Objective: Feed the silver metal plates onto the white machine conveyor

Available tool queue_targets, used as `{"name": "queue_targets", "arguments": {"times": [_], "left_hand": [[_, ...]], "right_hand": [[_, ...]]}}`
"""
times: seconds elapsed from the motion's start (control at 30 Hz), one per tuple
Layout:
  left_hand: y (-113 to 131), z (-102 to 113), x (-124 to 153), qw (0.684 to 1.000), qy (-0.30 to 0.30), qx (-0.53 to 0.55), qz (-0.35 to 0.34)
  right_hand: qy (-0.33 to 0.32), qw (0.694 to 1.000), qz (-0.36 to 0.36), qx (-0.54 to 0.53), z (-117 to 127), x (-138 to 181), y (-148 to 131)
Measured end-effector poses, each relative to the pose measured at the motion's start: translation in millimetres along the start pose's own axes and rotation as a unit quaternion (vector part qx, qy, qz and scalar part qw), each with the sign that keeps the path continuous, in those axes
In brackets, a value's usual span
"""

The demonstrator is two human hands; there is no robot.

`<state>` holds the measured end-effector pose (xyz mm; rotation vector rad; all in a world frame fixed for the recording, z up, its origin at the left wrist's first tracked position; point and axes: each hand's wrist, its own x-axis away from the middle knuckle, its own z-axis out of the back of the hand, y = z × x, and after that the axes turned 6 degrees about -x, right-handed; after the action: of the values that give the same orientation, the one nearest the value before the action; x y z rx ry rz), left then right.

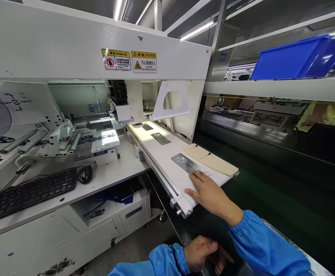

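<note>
My right hand [210, 193] reaches over the near end of a white conveyor belt [181, 180], fingers stretched out and thumb apart. Its fingertips touch the near end of a grey phone back panel [181, 160] with round camera holes, which lies flat on the belt. Farther along, a second phone back panel [161, 138] lies under the machine's light, and a smaller dark panel [147, 127] sits behind it. Low in the view, my left hand [200, 253] is held off the belt with its fingers curled in and the thumb over them; whatever they may hold is hidden.
A cream pad [210, 159] with two small dark pieces lies along the belt's right edge. The white machine housing [69, 46] spans above. At left are a keyboard [38, 189], mouse [84, 174] and film rollers [26, 142]. A blue bin [288, 59] stands on the shelf at right.
</note>
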<state>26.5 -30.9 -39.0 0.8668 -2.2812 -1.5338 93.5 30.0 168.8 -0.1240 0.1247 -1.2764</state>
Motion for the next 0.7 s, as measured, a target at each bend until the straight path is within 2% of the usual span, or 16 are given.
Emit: {"name": "queue_targets", "arguments": {"times": [0.27, 0.7], "left_hand": [[-7.6, 1.9, -2.0, 1.0, 0.002, -0.006, -0.013], [-0.5, -1.1, -1.0, 1.0, 0.009, 0.001, -0.018]], "right_hand": [[0.02, 1.0, -0.018, -0.009, -5.6, -18.0, -6.1], [0.023, 0.999, -0.024, -0.015, -4.0, -25.1, -5.7]]}}
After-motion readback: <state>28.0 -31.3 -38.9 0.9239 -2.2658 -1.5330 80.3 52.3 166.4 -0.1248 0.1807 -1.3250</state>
